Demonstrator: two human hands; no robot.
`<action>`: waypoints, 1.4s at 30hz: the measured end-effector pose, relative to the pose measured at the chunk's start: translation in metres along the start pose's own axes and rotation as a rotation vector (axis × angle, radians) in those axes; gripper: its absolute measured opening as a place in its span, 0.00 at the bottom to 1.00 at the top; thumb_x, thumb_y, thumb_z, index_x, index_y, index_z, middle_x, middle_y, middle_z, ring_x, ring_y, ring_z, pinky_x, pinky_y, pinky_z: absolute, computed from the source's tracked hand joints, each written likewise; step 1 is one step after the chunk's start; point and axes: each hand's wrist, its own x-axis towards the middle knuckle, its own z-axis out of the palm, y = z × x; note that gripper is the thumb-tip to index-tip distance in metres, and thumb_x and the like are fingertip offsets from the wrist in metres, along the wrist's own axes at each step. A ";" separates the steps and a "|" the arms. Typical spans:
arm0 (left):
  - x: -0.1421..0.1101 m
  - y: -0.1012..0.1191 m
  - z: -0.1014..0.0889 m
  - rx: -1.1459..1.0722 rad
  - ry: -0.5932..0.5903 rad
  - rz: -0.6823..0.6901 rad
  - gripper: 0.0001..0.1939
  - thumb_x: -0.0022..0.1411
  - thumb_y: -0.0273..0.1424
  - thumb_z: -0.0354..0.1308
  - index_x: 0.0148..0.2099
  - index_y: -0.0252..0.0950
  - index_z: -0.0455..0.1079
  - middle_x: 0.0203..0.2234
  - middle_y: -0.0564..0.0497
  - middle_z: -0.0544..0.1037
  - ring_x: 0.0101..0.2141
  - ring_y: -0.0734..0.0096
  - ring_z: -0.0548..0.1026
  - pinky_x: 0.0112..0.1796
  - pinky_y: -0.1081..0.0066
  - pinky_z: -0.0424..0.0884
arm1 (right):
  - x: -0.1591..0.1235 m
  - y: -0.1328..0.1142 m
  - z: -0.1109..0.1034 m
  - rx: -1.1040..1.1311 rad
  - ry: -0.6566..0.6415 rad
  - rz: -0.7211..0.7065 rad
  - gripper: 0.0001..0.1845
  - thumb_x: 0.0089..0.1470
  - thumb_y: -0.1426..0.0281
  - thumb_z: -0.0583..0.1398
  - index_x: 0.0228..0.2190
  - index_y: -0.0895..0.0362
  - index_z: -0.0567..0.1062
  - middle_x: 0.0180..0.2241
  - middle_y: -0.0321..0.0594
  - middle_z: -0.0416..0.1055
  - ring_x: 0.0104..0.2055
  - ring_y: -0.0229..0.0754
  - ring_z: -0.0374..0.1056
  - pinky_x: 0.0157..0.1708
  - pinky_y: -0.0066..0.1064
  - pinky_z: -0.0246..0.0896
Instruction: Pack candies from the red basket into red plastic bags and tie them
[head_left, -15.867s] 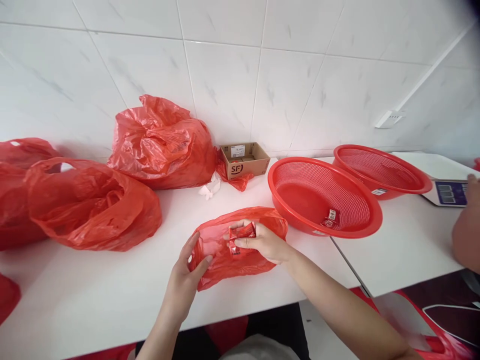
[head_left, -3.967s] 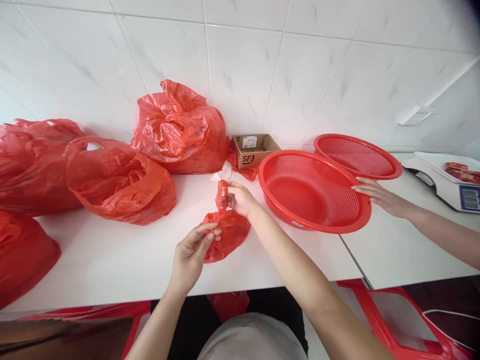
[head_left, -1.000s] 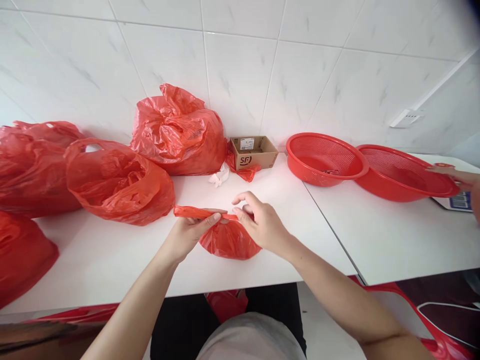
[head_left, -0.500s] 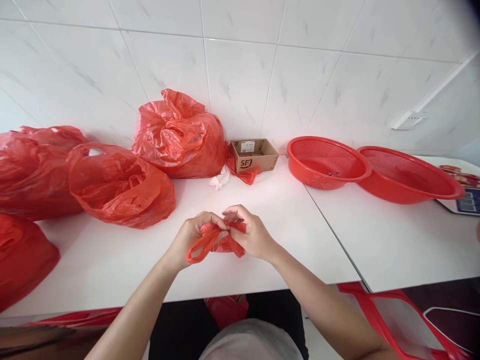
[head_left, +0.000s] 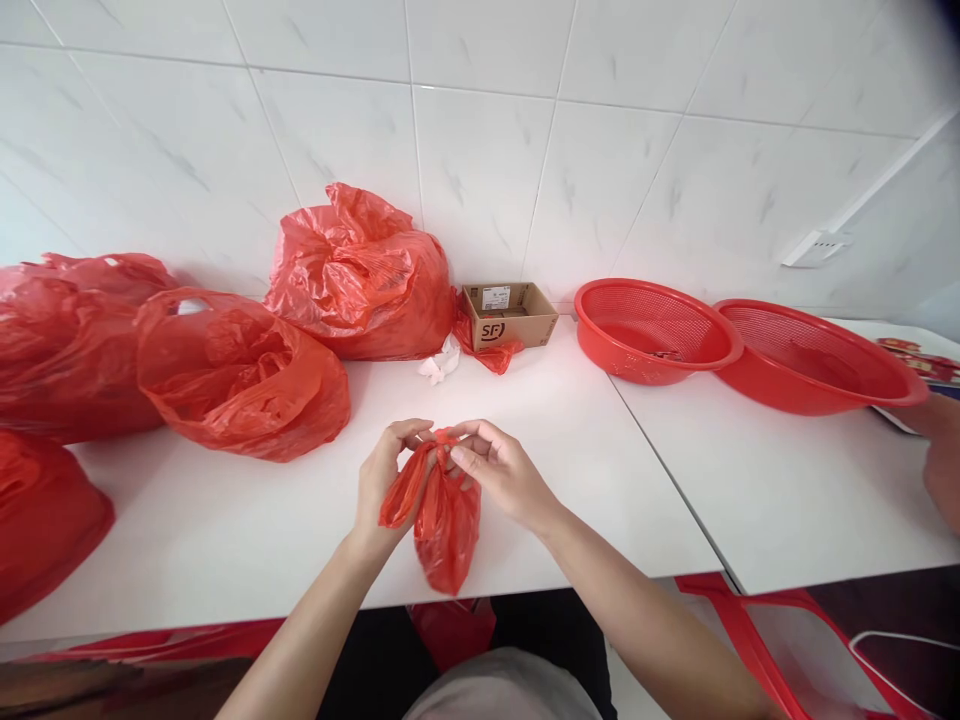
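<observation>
A small red plastic bag (head_left: 448,540) hangs between my hands over the front part of the white table (head_left: 570,430). Its top is gathered and twisted, with a loop of handle falling on the left side. My left hand (head_left: 384,478) grips the gathered top from the left, fingers bent around it. From the right, my right hand (head_left: 504,468) pinches the same twisted part with thumb and fingers. What the bag holds cannot be made out through the plastic.
Large red bags (head_left: 360,280) and an open red bag (head_left: 247,390) stand at the left. Behind my hands are a crumpled tissue (head_left: 441,362) and a cardboard box (head_left: 517,325). Two red baskets (head_left: 652,345) sit right, near another person's hand (head_left: 941,450) and a scale.
The small bag has turned so its body hangs down toward me below my hands. Another person's hand has come in at the right edge by the scale.
</observation>
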 end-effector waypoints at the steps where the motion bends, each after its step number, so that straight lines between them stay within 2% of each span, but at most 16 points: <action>1: 0.001 0.001 -0.003 0.010 -0.033 0.006 0.10 0.61 0.32 0.59 0.46 0.41 0.68 0.36 0.52 0.75 0.38 0.67 0.74 0.41 0.67 0.69 | 0.002 -0.002 -0.003 0.018 -0.018 0.036 0.12 0.59 0.63 0.59 0.42 0.56 0.71 0.36 0.40 0.74 0.37 0.38 0.71 0.39 0.32 0.67; 4: 0.006 0.005 -0.012 0.029 -0.152 -0.017 0.07 0.62 0.33 0.58 0.42 0.40 0.72 0.35 0.51 0.78 0.34 0.68 0.76 0.36 0.71 0.70 | 0.006 -0.007 -0.008 -0.098 -0.036 0.042 0.10 0.56 0.63 0.62 0.37 0.57 0.74 0.36 0.39 0.75 0.37 0.38 0.71 0.37 0.31 0.66; 8: 0.012 0.008 -0.026 0.018 -0.314 -0.076 0.08 0.64 0.36 0.57 0.42 0.40 0.73 0.32 0.53 0.80 0.28 0.71 0.76 0.30 0.74 0.69 | 0.007 -0.020 -0.017 -0.532 -0.009 -0.069 0.03 0.55 0.71 0.60 0.31 0.55 0.75 0.33 0.36 0.75 0.34 0.37 0.69 0.35 0.30 0.63; 11: 0.012 0.005 -0.030 0.007 -0.306 -0.094 0.08 0.65 0.36 0.55 0.41 0.39 0.73 0.31 0.52 0.79 0.28 0.71 0.76 0.31 0.74 0.70 | 0.007 -0.032 -0.024 -0.724 0.027 -0.142 0.04 0.51 0.75 0.59 0.28 0.55 0.73 0.30 0.34 0.74 0.32 0.36 0.68 0.34 0.29 0.61; 13: 0.010 0.002 -0.028 0.006 -0.254 -0.089 0.08 0.65 0.36 0.54 0.41 0.39 0.71 0.32 0.52 0.79 0.30 0.71 0.76 0.31 0.73 0.69 | 0.007 -0.036 -0.025 -0.667 -0.009 -0.131 0.03 0.52 0.73 0.59 0.29 0.55 0.74 0.31 0.35 0.75 0.34 0.37 0.69 0.35 0.30 0.63; 16: 0.006 -0.003 -0.020 0.009 -0.224 -0.066 0.05 0.61 0.34 0.57 0.40 0.40 0.68 0.30 0.54 0.77 0.28 0.72 0.74 0.30 0.74 0.68 | 0.008 -0.032 -0.020 -0.459 -0.081 -0.048 0.05 0.55 0.69 0.60 0.34 0.56 0.75 0.36 0.38 0.76 0.38 0.38 0.70 0.38 0.31 0.65; 21: 0.004 -0.005 -0.013 0.000 -0.232 -0.062 0.06 0.58 0.32 0.59 0.39 0.41 0.68 0.30 0.56 0.77 0.29 0.72 0.74 0.31 0.74 0.68 | 0.014 -0.018 -0.016 -0.168 -0.120 0.114 0.07 0.49 0.68 0.64 0.32 0.58 0.74 0.30 0.35 0.72 0.32 0.35 0.66 0.35 0.30 0.64; 23: 0.005 -0.002 -0.015 -0.016 -0.247 -0.078 0.06 0.59 0.33 0.60 0.40 0.41 0.68 0.32 0.55 0.77 0.31 0.71 0.75 0.34 0.73 0.69 | 0.017 -0.018 -0.019 -0.128 -0.161 0.145 0.07 0.48 0.70 0.64 0.31 0.59 0.73 0.28 0.34 0.70 0.30 0.34 0.65 0.33 0.28 0.62; 25: 0.007 0.001 -0.017 -0.044 -0.282 -0.102 0.06 0.62 0.36 0.59 0.41 0.41 0.69 0.34 0.54 0.78 0.33 0.71 0.76 0.35 0.73 0.70 | 0.019 -0.020 -0.021 -0.191 -0.209 0.132 0.05 0.47 0.73 0.63 0.30 0.58 0.72 0.27 0.33 0.69 0.29 0.33 0.63 0.31 0.27 0.61; 28: 0.008 0.002 -0.020 -0.089 -0.349 -0.133 0.08 0.63 0.38 0.58 0.41 0.41 0.71 0.33 0.54 0.79 0.31 0.71 0.76 0.33 0.73 0.70 | 0.018 -0.025 -0.023 -0.556 -0.201 -0.021 0.03 0.47 0.75 0.60 0.29 0.57 0.72 0.28 0.34 0.70 0.29 0.35 0.63 0.31 0.28 0.59; 31: 0.006 -0.001 -0.021 -0.107 -0.353 -0.156 0.07 0.64 0.37 0.57 0.41 0.40 0.70 0.32 0.54 0.78 0.31 0.72 0.75 0.33 0.74 0.70 | 0.014 -0.025 -0.023 -1.030 -0.057 -0.373 0.06 0.50 0.77 0.57 0.30 0.56 0.74 0.33 0.39 0.73 0.35 0.40 0.65 0.35 0.32 0.58; 33: 0.005 -0.002 -0.020 -0.109 -0.322 -0.166 0.07 0.65 0.37 0.56 0.41 0.40 0.70 0.33 0.54 0.77 0.31 0.73 0.75 0.34 0.74 0.70 | 0.012 -0.024 -0.024 -1.142 0.033 -0.509 0.08 0.52 0.77 0.56 0.33 0.56 0.75 0.35 0.41 0.74 0.38 0.42 0.66 0.38 0.33 0.57; 35: 0.004 -0.002 -0.020 -0.114 -0.296 -0.171 0.07 0.65 0.37 0.55 0.41 0.40 0.69 0.33 0.55 0.77 0.31 0.74 0.75 0.34 0.75 0.70 | 0.011 -0.021 -0.026 -1.007 0.042 -0.431 0.09 0.56 0.74 0.56 0.38 0.57 0.75 0.38 0.41 0.75 0.38 0.40 0.67 0.38 0.32 0.59; 37: 0.004 -0.001 -0.020 -0.121 -0.286 -0.169 0.06 0.65 0.36 0.56 0.41 0.41 0.69 0.32 0.55 0.77 0.31 0.74 0.75 0.33 0.75 0.70 | 0.011 -0.017 -0.026 -0.729 -0.037 -0.254 0.10 0.60 0.70 0.55 0.42 0.57 0.74 0.39 0.40 0.75 0.38 0.38 0.68 0.39 0.30 0.62; 39: 0.004 -0.001 -0.020 -0.122 -0.282 -0.154 0.05 0.63 0.33 0.57 0.42 0.41 0.69 0.33 0.56 0.78 0.32 0.74 0.75 0.34 0.75 0.70 | 0.011 -0.014 -0.025 -0.493 -0.123 -0.123 0.11 0.62 0.67 0.54 0.41 0.57 0.75 0.37 0.38 0.74 0.37 0.37 0.69 0.39 0.29 0.63; 42: 0.004 -0.002 -0.022 -0.112 -0.273 -0.123 0.08 0.59 0.28 0.59 0.42 0.41 0.70 0.33 0.56 0.78 0.32 0.73 0.76 0.34 0.74 0.70 | 0.010 -0.009 -0.021 -0.343 -0.160 -0.074 0.11 0.62 0.64 0.56 0.38 0.57 0.74 0.36 0.38 0.73 0.38 0.37 0.68 0.40 0.30 0.62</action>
